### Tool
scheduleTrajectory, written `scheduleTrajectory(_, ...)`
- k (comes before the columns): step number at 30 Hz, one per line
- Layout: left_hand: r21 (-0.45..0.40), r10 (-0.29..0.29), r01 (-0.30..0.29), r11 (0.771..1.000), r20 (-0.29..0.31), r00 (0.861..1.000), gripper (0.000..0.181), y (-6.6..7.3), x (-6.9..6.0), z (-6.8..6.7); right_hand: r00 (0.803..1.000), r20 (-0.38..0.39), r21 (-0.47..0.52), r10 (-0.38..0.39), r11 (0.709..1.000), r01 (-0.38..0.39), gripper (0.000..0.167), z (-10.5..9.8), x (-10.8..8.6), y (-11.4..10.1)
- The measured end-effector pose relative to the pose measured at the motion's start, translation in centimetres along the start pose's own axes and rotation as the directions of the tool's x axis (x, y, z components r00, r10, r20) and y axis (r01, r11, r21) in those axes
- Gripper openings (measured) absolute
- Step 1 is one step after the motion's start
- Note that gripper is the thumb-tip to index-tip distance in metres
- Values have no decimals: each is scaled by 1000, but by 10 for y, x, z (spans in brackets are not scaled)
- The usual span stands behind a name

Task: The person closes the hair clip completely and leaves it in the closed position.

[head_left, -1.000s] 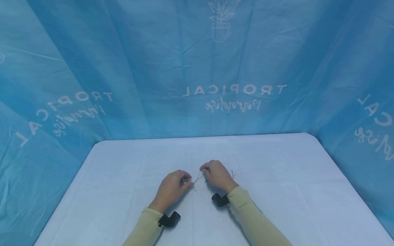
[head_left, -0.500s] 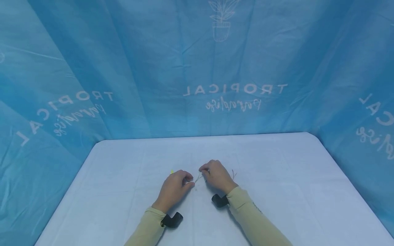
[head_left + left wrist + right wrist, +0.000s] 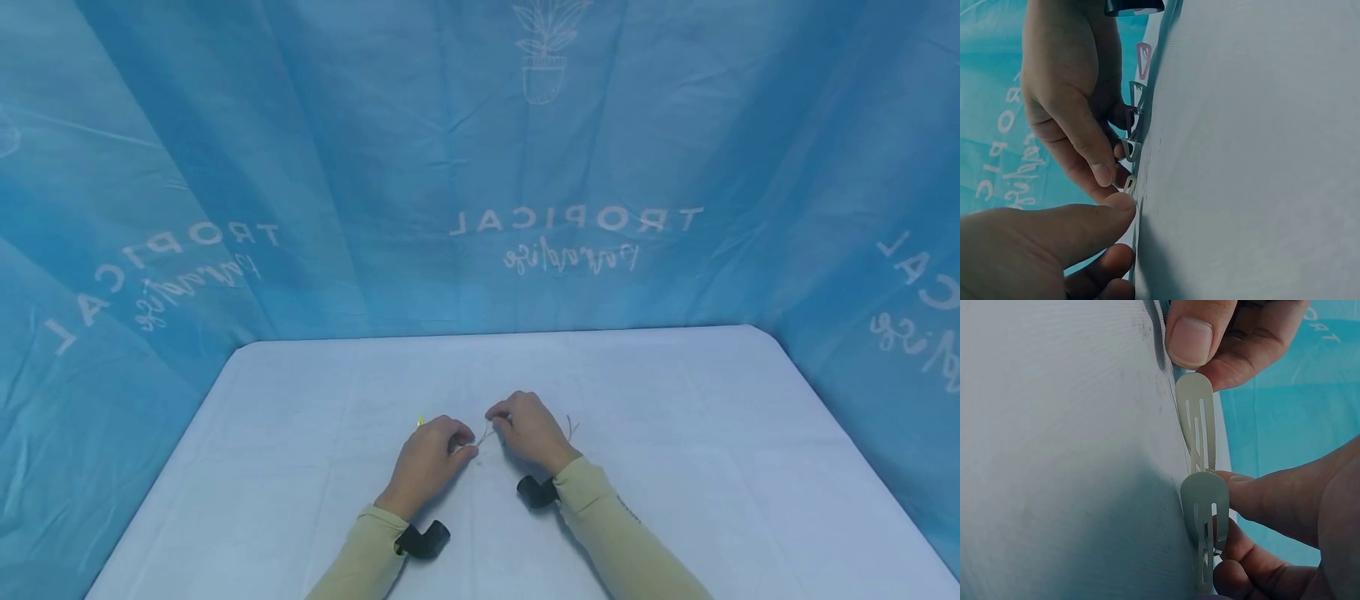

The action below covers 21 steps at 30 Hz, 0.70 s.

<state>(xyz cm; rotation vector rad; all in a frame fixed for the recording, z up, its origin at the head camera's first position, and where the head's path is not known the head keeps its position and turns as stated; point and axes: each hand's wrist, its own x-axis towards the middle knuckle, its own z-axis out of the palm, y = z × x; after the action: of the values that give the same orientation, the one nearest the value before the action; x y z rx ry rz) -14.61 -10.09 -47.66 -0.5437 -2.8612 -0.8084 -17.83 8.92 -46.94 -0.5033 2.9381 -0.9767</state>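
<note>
Several snap hair clips are linked end to end in a chain. In the right wrist view, a pale green hair clip [image 3: 1210, 412] has its rounded end at the fingertips of my left hand [image 3: 427, 467], which pinches it. Its narrow end meets a second pale clip [image 3: 1194, 487], which the fingers of my right hand [image 3: 531, 429] pinch from the side. Past my right hand, in the left wrist view, more clips trail, dark ones and a pinkish clip [image 3: 1143, 53]. Whether the two pale clips are fully linked I cannot tell.
A small yellow thing [image 3: 420, 421] lies just beyond my left hand, mostly hidden. The white-covered table [image 3: 637, 383] stretches around both hands. Blue printed curtains [image 3: 390, 250] border it at the back and sides. Each wrist carries a black camera mount [image 3: 423, 542].
My left hand has edged slightly right, toward my right hand. My right hand stays nearly where it was, and both keep their pinch on the clips.
</note>
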Motion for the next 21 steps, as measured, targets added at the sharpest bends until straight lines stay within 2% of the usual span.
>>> scheduleTrajectory(13, -14, 17, -17, 1000, 1, 1000, 10, 0, 2, 1, 1000, 2, -20, -3, 1000, 3, 17, 0, 0, 0)
scheduleTrajectory(21, 8, 17, -17, 1000, -4, 1000, 9, 0, 2, 4, 1000, 2, -34, -15, 999, 15, 17, 1, 0, -1)
